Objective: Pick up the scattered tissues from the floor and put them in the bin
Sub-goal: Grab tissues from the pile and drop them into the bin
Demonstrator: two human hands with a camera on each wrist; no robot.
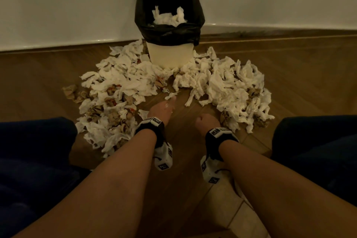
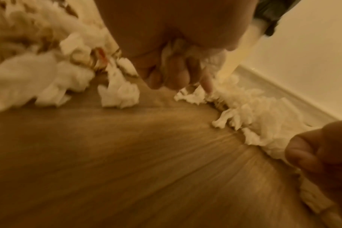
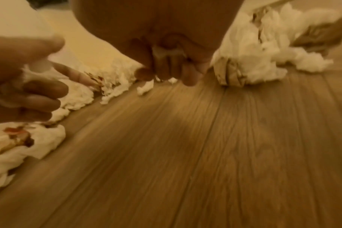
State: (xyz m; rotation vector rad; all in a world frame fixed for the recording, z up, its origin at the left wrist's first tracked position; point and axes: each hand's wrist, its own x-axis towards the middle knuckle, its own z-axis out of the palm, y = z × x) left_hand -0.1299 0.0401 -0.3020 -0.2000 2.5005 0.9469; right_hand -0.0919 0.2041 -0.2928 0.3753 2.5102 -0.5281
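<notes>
A white bin with a black liner stands against the wall and has tissues inside. Crumpled white tissues lie in a left pile and a right pile on the wooden floor. My left hand is low between the piles. Its fingers curl round a white tissue, and the index finger points at a small scrap. My right hand is a fist beside the right pile. A pale bit of tissue shows under its curled fingers.
Brown crumpled paper and red-stained bits are mixed into the piles. A bare floor strip runs between the piles toward me. My knees in dark trousers flank both arms. A skirting board lines the wall.
</notes>
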